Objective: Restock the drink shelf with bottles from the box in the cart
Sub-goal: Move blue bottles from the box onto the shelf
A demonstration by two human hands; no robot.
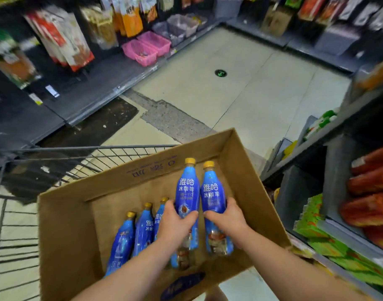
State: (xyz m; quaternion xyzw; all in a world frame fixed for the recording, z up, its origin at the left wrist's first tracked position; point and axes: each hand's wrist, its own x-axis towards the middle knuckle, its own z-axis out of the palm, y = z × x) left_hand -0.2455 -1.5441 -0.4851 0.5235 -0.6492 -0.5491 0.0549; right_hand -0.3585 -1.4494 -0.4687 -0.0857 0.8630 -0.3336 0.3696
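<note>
The left hand [175, 223] curls round the first bottle [187, 192] low on its body, and the right hand [228, 216] grips the second bottle [212, 192] just beside it. Both are over the box [142, 177], with three spare bottles [142, 229] lying left of the fingers. With grips this low on smooth wrappers, a bottle could tip, slip or knock its neighbour.

Flat, even indoor light, brightest on the pale floor [240, 88]; the lower shelves [23, 118] at the left sit dim, nearly black. Print on the left bottle [187, 190] and the right bottle [212, 193] reads sharp, with a faint sheen on the plastic. Hanging packets [62, 42] in the upper left corner are smeared by motion blur; red packs [371, 181] at the right edge are soft. The wide lens bows the shelf lines at both sides. Soft shadow lies inside the box [62, 224]
</note>
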